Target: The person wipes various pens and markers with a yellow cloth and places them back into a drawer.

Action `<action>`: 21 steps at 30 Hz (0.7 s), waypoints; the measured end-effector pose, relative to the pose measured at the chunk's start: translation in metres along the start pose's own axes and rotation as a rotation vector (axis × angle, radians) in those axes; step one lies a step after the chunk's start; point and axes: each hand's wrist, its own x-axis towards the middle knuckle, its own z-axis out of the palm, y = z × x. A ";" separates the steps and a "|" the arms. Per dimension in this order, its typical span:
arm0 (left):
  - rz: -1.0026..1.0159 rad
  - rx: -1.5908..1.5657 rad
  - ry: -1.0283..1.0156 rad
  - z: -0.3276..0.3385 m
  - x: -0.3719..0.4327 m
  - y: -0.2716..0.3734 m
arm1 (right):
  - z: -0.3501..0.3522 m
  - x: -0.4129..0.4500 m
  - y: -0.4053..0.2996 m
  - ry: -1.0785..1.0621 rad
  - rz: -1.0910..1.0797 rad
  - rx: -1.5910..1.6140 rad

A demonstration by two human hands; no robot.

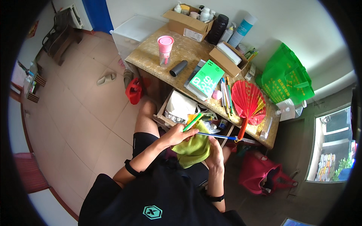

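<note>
My left hand point(176, 135) grips a green felt-tip pen point(193, 122) that slants up and away from me. A blue-capped pen point(217, 136) runs from the thumb of that hand to the right, level over my lap. Beneath the pens a yellow-green cloth point(195, 151) hangs between both hands. My right hand point(215, 154) holds the cloth's right side, its thumb close under the blue-capped pen; its other fingers are mostly hidden. An open drawer point(164, 120) with mixed items lies just beyond. More slim pens point(226, 97) rest together on the table.
The patterned table point(147, 53) carries a green box point(208, 77), a red fan point(249, 103), a pink-lidded cup point(165, 46), a black cylinder point(178, 68) and a pink ball point(217, 95). Cardboard boxes point(186, 25) and bottles line the wall. A green bag point(287, 76) stands right.
</note>
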 end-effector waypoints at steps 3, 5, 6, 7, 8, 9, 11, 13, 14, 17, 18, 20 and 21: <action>0.002 0.108 0.029 -0.005 0.006 -0.007 | -0.010 -0.002 -0.002 -0.204 0.079 0.278; 0.006 0.116 0.038 -0.003 0.010 -0.006 | -0.007 -0.004 -0.002 -0.275 0.071 0.356; 0.064 0.124 0.051 -0.003 0.012 -0.009 | -0.011 -0.001 0.003 -0.301 0.048 0.374; 0.121 0.132 0.064 -0.003 0.014 -0.011 | -0.014 0.000 0.007 -0.327 0.026 0.392; 0.118 0.139 0.055 -0.004 0.015 -0.013 | -0.016 -0.003 0.010 -0.199 -0.021 0.295; 0.103 0.155 0.030 -0.003 0.016 -0.008 | -0.020 -0.003 0.013 -0.194 -0.030 0.304; 0.087 0.176 -0.003 0.000 0.014 0.001 | -0.033 0.001 0.020 -0.129 -0.076 0.143; -0.043 0.310 -0.041 0.007 0.004 0.022 | -0.026 0.002 0.019 -0.013 -0.044 0.160; 0.015 0.274 -0.009 0.012 0.004 0.013 | -0.029 0.004 0.019 -0.005 -0.034 0.152; 0.061 0.403 -0.033 0.011 0.004 0.008 | -0.029 0.009 0.021 0.043 -0.044 0.148; 0.061 0.409 -0.039 0.011 0.004 0.004 | -0.030 0.011 0.020 0.014 -0.046 0.151; 0.168 0.281 -0.002 0.009 0.006 -0.007 | -0.041 0.013 0.020 -0.016 -0.047 0.204; 0.156 0.293 0.002 0.005 0.007 -0.006 | -0.039 0.013 0.015 0.078 -0.050 0.181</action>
